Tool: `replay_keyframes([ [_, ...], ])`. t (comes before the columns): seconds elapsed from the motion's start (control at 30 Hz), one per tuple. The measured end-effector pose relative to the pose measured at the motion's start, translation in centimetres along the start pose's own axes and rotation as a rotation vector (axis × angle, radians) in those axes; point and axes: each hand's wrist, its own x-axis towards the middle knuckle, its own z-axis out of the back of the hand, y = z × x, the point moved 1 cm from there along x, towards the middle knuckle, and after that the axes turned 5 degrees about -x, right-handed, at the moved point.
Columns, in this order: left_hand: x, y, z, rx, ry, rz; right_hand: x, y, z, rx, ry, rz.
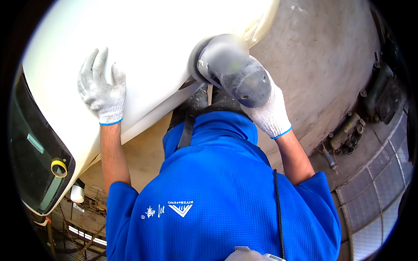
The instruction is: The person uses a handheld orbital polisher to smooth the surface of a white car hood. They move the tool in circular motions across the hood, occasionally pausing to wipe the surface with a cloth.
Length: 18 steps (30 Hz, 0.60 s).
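A white car body panel fills the upper left and middle. My left hand, in a white knit glove with a blue cuff, lies on it with fingers apart, holding nothing. In its matching glove, my right hand is wrapped round the body of a grey power sander. The sander's round pad is tilted on its side against the panel near its right-hand edge. Part of the sander's top is blurred. My right fingers are mostly hidden behind the tool.
On the dark car window at far left sits a yellow tape roll. Concrete floor stretches to the right, with dark greenish equipment and a smaller machine along its edge. Gridded panes stand at lower right.
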Motion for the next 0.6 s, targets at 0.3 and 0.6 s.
replay_keyframes([
  [0.3,-0.1,0.4,-0.1,-0.021,0.006,-0.002,0.4,-0.6,-0.7,-0.025,-0.039,0.108],
  [0.6,0.0,0.5,-0.1,-0.028,-0.001,-0.011,1.7,0.5,-0.3,-0.036,-0.077,0.126],
])
